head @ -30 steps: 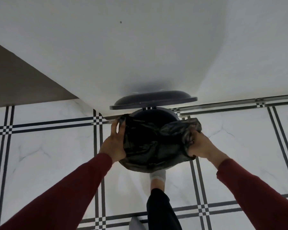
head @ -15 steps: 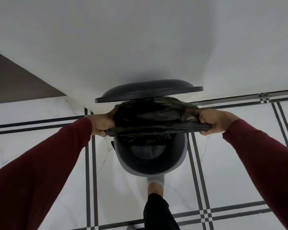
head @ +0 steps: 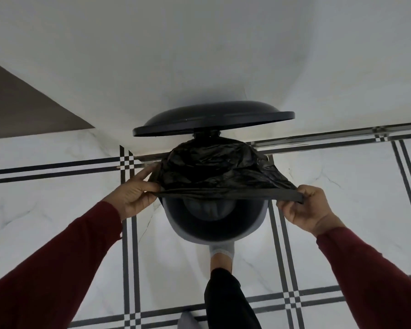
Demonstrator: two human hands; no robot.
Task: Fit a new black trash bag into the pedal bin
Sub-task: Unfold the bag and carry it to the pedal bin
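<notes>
A round grey pedal bin [head: 214, 231] stands on the tiled floor against the wall, its dark lid [head: 211, 121] raised. A crumpled black trash bag [head: 214, 169] covers the far half of the bin's mouth. Its near edge is stretched taut across the opening. My left hand [head: 134, 194] pinches that edge at the bin's left side. My right hand [head: 306, 207] grips it past the bin's right side. The near half of the bin's dark inside shows below the stretched edge. My foot in a grey sock [head: 222, 254] rests at the bin's front, where the pedal is hidden.
White marble-look floor tiles with black double stripes [head: 128, 233] surround the bin. A white wall [head: 199, 55] rises right behind it. A dark brown panel [head: 22, 110] sits at the far left. My black trouser leg [head: 226, 302] stands below the bin.
The bag went from bunched in front of the bin to spread over its far rim. My hands have pulled further apart and towards me, stretching the edge wider.
</notes>
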